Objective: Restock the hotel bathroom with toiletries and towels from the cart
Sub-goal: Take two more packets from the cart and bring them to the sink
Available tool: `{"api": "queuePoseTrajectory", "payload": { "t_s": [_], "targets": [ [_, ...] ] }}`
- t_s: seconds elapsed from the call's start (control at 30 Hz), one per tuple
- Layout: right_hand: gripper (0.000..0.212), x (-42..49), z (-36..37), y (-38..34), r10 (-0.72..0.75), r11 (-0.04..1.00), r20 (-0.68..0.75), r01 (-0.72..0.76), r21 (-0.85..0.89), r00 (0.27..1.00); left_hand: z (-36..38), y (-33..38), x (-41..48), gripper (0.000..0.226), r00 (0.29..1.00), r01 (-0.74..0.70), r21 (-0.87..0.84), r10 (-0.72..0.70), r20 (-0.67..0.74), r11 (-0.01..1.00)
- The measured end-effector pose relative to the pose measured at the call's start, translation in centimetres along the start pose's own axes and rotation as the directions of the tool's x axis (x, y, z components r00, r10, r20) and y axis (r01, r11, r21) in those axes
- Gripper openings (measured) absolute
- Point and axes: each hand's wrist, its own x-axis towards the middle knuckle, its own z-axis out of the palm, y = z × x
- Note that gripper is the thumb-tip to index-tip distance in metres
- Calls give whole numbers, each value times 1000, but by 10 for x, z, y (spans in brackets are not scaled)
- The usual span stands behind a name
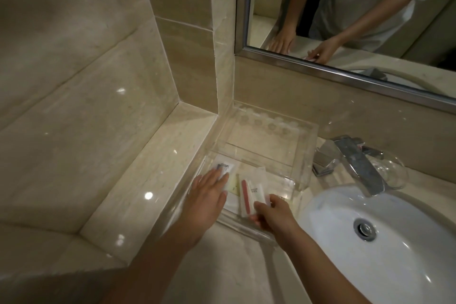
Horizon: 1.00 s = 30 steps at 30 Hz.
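While we work at clear tray [306, 131] on vanity, toiletries lie in its near half. Left hand [209, 195] flat, fingers straight and close together, pressing white sachet [223, 168] at tray's near-left. Right hand [271, 212] pinches near end of red-stick packet [249, 192], fingers curled round it. Packet's long axis runs near-to-far, away from our right fingers, roughly parallel to sachet and just beside it. Right hand holds it, so we judge next move falls to it: slide packet forward, square with sachet. Basin [370, 266] just right of tray.

White toiletry pkts [249, 195] flat in clear tray [271, 142].
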Motion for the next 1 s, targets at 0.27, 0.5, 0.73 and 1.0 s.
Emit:
{"api": "queuePoseTrajectory", "payload": {
  "t_s": [0.27, 0.5, 0.73, 1.0],
  "targets": [
    [10, 3, 15, -13, 35, 999, 0, -35, -2, 999, 4, 17, -1, 59, 987, 132, -240, -105, 123, 962],
    [34, 4, 17, -8, 17, 988, 29, -13, -156, 999, 0, 18, -15, 49, 995, 17, -346, 16, 94, 938],
    [40, 29, 13, -15, -138, 934, -115, 91, -346, 984, -2, 15, -8, 53, 994, 31, -345, 7, 107, 938],
    [21, 48, 4, -12, -78, 937, -183, 9, -350, 980, 5, 10, 16, 56, 986, 6, -171, 22, 163, 985]
  ]
}}
